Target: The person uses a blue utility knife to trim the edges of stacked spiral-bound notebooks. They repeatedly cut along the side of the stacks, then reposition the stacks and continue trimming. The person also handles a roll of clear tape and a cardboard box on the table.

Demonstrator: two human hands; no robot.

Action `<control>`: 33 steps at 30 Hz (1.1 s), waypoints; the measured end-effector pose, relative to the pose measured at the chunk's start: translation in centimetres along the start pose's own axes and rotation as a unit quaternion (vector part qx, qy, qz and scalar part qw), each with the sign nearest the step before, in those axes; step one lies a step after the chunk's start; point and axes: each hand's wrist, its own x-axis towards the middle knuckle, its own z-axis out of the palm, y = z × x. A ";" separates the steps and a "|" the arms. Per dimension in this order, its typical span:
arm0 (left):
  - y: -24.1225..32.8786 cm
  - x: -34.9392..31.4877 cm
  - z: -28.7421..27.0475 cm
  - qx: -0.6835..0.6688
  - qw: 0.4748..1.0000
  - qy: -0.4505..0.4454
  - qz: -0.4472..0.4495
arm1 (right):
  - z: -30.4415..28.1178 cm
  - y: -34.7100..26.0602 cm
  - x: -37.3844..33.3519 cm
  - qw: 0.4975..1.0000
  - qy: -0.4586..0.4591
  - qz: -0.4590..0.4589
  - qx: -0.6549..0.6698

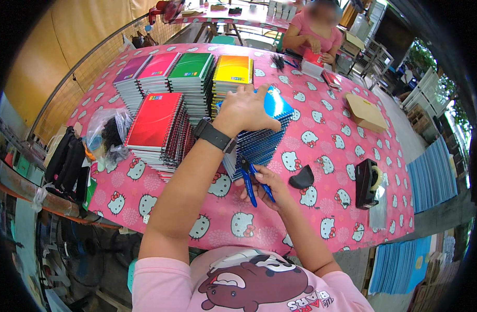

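Note:
My left hand [244,110], with a dark watch on its wrist, reaches over the top of a stack of blue spiral notebooks [262,138]. Its fingers are spread, and it hides part of the top cover. Below it, at the near corner of the stack, my right hand [272,188] grips a pair of small blue-handled pliers [251,190] with the jaws pointing up toward the coil bindings. Left of my forearm stands a stack of red spiral notebooks [155,122]. Behind are stacks of yellow [233,70], green [191,66], pink [157,66] and purple notebooks [131,70].
On the pink patterned tablecloth [238,223] lie a black curved object [301,178], a black tape dispenser [369,182] and a brown cardboard piece [366,112]. A plastic bag [111,132] with black coils sits at left. Across the table, another person handles red notebooks [313,63].

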 end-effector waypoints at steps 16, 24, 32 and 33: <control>0.1 -0.2 -0.1 0.005 1.000 0.006 -0.003 | 0.8 0.0 0.0 0.800 0.128 -0.338 -0.478; -0.1 -0.1 0.2 0.010 1.000 0.013 -0.002 | 0.7 0.1 0.7 0.771 0.137 -0.355 -0.510; 0.0 0.0 0.3 0.008 1.000 0.017 0.005 | -1.5 0.4 0.8 0.972 -0.085 0.097 0.197; 0.0 0.1 0.4 0.011 1.000 0.021 0.008 | -1.1 0.4 0.6 0.998 -0.040 -0.005 0.045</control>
